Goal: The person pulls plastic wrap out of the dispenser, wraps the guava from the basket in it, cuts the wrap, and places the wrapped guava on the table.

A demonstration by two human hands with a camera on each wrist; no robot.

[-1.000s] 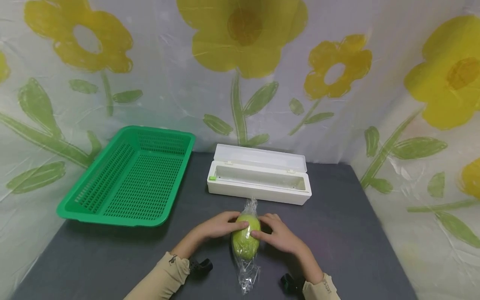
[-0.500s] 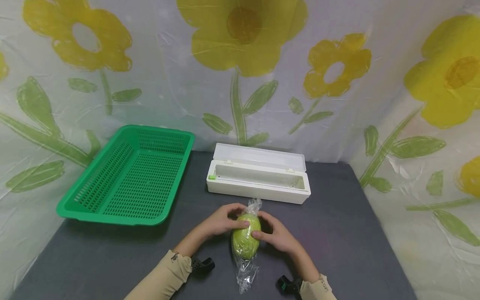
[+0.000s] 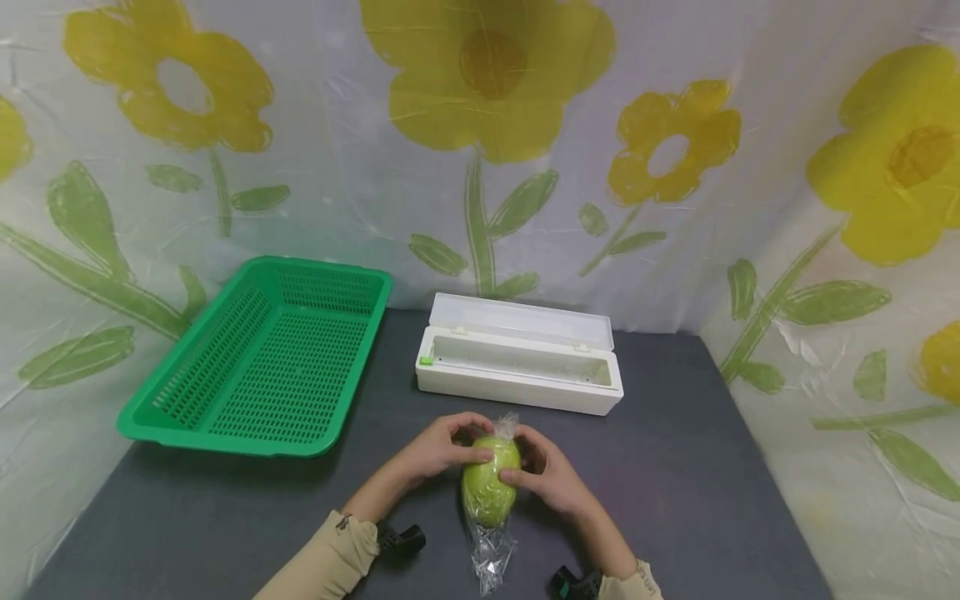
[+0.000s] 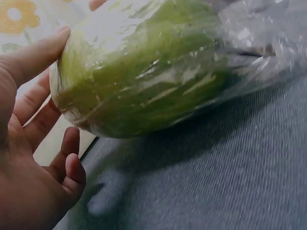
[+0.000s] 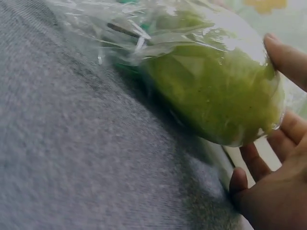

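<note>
A green pear [image 3: 489, 492] in clear cling film lies in front of me, its dark stem [image 4: 261, 50] toward me. Loose film [image 3: 491, 557] trails from the stem end, and a short crumpled tuft [image 3: 507, 425] stands at the far end. My left hand [image 3: 444, 454] holds the pear from the left, thumb on top and fingers about the far end. From the right, my right hand [image 3: 553, 477] grips it likewise, thumb over the upper side. In the left wrist view, the left hand's lower fingers curl beneath the rounded end.
An empty green plastic basket [image 3: 341, 400] stands at the left. Behind the pear is a long white cling film box [image 3: 517, 392], lid raised, with a green slider [image 3: 426, 361] at its left end. A flower-printed sheet [image 3: 330, 192] hangs behind the dark table [image 3: 675, 500].
The fingers of both hands have come in closer around the far end, and the film tuft there shows shorter. The head view has tilted slightly upward; basket and box stay put.
</note>
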